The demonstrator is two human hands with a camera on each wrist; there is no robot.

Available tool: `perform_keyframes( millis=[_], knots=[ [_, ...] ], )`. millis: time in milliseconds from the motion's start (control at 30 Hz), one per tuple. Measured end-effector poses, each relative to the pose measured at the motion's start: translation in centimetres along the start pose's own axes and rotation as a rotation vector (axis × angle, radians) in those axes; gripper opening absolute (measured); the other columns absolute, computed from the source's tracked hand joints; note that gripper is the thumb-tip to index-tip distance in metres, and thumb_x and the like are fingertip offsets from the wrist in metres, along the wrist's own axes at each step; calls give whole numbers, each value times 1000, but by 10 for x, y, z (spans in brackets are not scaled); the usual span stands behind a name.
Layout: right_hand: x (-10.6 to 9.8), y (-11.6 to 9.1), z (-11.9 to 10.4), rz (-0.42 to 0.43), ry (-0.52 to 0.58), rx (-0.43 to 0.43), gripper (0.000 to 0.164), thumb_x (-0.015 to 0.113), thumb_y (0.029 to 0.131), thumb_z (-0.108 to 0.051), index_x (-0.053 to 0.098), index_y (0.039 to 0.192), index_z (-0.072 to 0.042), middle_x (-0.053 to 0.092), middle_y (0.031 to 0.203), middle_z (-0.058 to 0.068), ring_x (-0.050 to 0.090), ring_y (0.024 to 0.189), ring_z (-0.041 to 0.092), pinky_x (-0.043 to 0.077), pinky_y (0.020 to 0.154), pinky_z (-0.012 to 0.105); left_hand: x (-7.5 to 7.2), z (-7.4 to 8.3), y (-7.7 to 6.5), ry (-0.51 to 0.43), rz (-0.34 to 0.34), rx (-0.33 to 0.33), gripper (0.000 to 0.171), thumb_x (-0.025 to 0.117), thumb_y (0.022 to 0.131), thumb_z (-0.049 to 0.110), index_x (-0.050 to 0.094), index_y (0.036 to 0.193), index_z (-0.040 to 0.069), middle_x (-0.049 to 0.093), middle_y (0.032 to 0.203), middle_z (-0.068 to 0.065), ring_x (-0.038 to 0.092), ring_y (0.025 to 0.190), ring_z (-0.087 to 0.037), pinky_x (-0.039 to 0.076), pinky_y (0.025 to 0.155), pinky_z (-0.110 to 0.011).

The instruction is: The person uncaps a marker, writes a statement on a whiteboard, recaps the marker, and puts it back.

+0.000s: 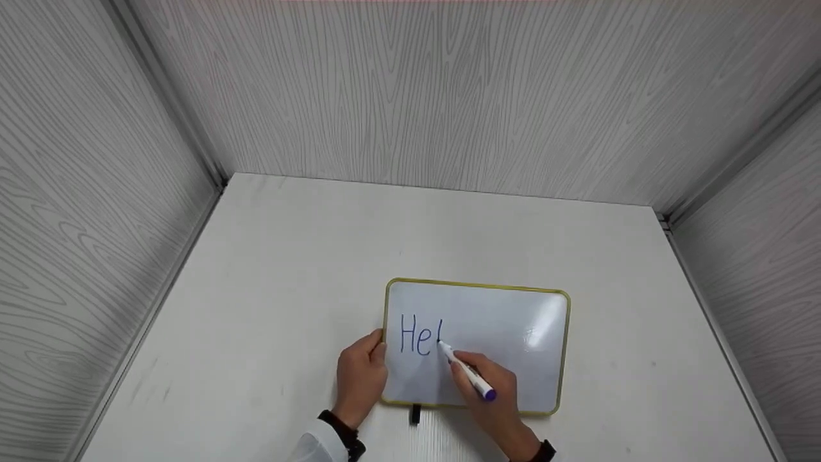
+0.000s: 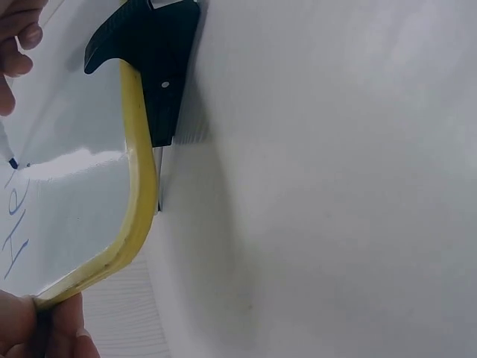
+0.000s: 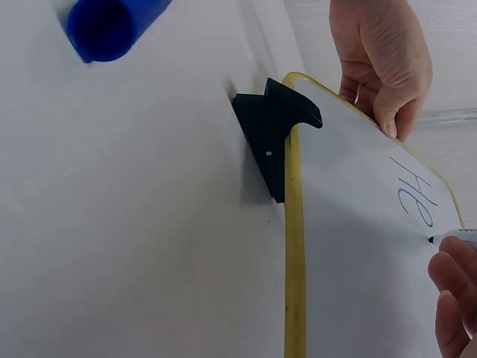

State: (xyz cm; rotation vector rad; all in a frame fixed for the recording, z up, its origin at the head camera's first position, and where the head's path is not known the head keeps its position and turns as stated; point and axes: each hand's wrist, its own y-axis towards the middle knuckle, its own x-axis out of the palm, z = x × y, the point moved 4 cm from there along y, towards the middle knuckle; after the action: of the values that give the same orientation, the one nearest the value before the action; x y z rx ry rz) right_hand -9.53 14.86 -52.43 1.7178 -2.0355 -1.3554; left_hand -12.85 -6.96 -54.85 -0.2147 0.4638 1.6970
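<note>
A yellow-framed whiteboard is sitting toward the near part of the white worktop, its far edge lying well apart from the wood-grain back wall. The left hand is gripping the board's left edge, with the thumb lying on the front and the fingers curling behind. The right hand is pinching a white marker with a blue-purple end, and the tip is touching the board at the lower end of a single upright stroke. Just left of that stroke, the blue letters "He" are standing close to the left side of the yellow frame.

From the marker, a broad stretch of writing surface is running out to the right frame edge, where a patch of glare is shining. The right hand itself is covering part of the board's lower middle and crossing its lower edge. A black clip is hooking over that lower edge, nearer the left corner, and is lying between the two hands.

Wide strips of worktop are extending on both sides toward the left side panel and the right side panel. In the right wrist view, a blue open-ended cylinder is showing at the upper left corner, well apart from the board.
</note>
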Motion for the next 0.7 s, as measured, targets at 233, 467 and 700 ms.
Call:
perform_keyframes(
  millis=[233, 467, 700],
  knots=[
    [2, -9, 0, -14, 30, 2, 32, 76, 70, 6, 71, 97, -10, 69, 84, -4, 60, 65, 4, 48, 56, 16, -1, 1, 0, 6, 12, 22, 26, 60, 88, -3, 68, 112, 1, 69, 102, -7, 63, 90, -13, 51, 73, -30],
    [3, -18, 0, -36, 42, 23, 33, 76, 68, 8, 71, 95, -10, 68, 83, -5, 58, 63, 2, 46, 54, 16, 1, 0, 0, 2, -4, 5, 27, 58, 89, -2, 67, 114, 1, 68, 103, -8, 63, 90, -14, 50, 73, -30],
    [0, -20, -1, -27, 33, 41, 32, 77, 64, 11, 71, 90, -8, 69, 80, -3, 56, 60, 2, 45, 52, 15, 2, 1, -1, -39, -16, -29, 29, 57, 89, -4, 64, 117, -1, 67, 107, -10, 62, 97, -15, 51, 78, -31]
  ],
)
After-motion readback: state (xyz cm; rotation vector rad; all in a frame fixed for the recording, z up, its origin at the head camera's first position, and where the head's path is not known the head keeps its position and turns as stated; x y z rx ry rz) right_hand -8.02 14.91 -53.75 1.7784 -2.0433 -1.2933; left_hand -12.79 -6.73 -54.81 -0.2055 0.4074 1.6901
